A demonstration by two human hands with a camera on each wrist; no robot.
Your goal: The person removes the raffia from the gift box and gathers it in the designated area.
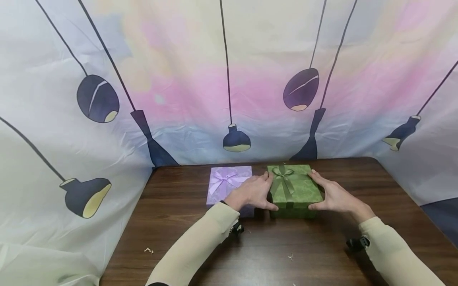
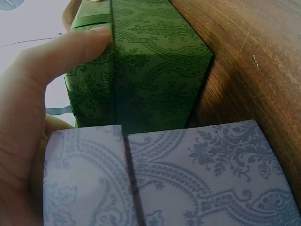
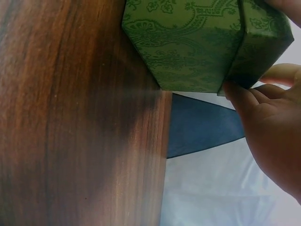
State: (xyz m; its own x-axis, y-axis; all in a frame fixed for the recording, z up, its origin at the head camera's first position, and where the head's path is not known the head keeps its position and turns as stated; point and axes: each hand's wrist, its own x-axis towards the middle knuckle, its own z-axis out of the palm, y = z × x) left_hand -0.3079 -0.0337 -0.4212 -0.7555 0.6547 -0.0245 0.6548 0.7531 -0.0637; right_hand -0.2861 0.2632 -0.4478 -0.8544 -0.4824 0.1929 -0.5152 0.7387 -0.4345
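- The left hand [image 1: 255, 191] and right hand [image 1: 335, 195] grasp the green box [image 1: 304, 192].
- Purple box [image 1: 221, 182] stands near, partly behind the left hand.
- Pale shreds [image 1: 149, 250] lie on the table [image 1: 179, 238].

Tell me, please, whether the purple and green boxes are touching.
Apart: the head view shows table between the purple box and the green box, front and back.

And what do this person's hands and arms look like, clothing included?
The left hand and right hand wear no gloves. Plain cream sleeves cover the forearms, and a small black device sits at each wrist.
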